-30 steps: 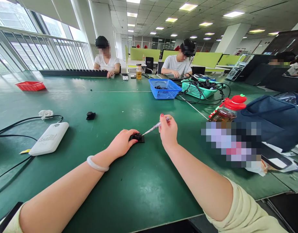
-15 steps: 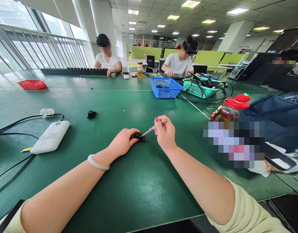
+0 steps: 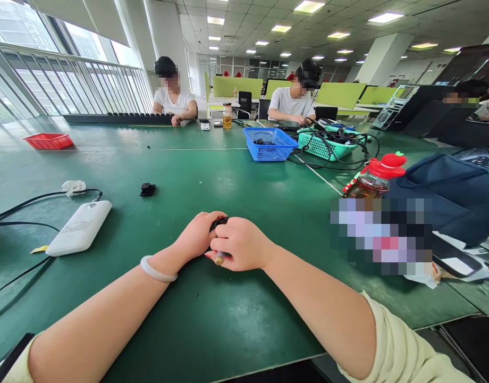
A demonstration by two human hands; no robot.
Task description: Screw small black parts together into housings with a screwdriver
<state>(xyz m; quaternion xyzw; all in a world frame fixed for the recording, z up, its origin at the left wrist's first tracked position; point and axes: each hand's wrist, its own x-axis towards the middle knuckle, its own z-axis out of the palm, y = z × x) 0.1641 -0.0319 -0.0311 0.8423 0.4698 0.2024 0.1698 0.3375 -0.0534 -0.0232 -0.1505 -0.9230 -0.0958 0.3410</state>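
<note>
My left hand [image 3: 197,234], with a pale bangle at its wrist, grips a small black part [image 3: 218,223] at the middle of the green table [image 3: 244,308]. Against it, my right hand [image 3: 241,243] is closed round a screwdriver, whose handle end [image 3: 219,258] pokes out below the fingers. The tool's shaft and tip are hidden behind my hand, and most of the black part is covered by my fingers. Another small black part [image 3: 148,189] lies farther off to the left.
A white power bank [image 3: 80,227] with black cables lies left. Blue basket [image 3: 270,144], green basket [image 3: 328,146], red tray [image 3: 49,141] stand farther back. At right are a red-lidded bottle [image 3: 374,178] and dark bag [image 3: 447,194]. Two people sit across the table.
My right hand has moved left and turned over, bringing the screwdriver's handle end toward me and the hand up against my left hand. The black part is now mostly covered.
</note>
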